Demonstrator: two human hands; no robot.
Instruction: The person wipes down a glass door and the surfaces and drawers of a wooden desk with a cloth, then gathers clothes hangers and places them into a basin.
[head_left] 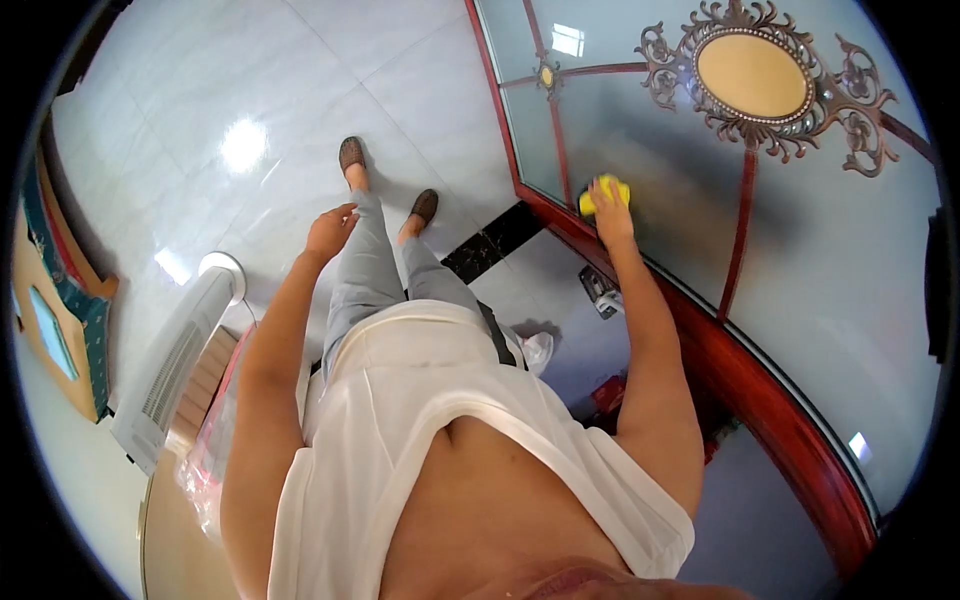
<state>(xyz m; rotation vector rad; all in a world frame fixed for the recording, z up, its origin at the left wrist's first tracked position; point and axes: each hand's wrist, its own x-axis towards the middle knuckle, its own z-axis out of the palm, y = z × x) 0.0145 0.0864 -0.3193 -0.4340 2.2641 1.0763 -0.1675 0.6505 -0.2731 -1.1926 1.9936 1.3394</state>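
Observation:
My right hand (614,222) presses a bright yellow cloth (618,186) against the frosted glass door panel (660,215), close to its red wooden edge. The cloth looks bunched up, and its side against the glass is hidden. My left hand (331,232) hangs beside my thigh, its fingers loosely bent and apart, with nothing visible in them.
Above the cloth, an ornate metal decoration with a gold oval (755,73) is fixed to the door. A metal door handle (601,292) juts out below my right forearm. Left of me stand a white heater-like appliance (185,350) and a plastic-wrapped item (212,450). Glossy pale tiles (200,90) cover the floor.

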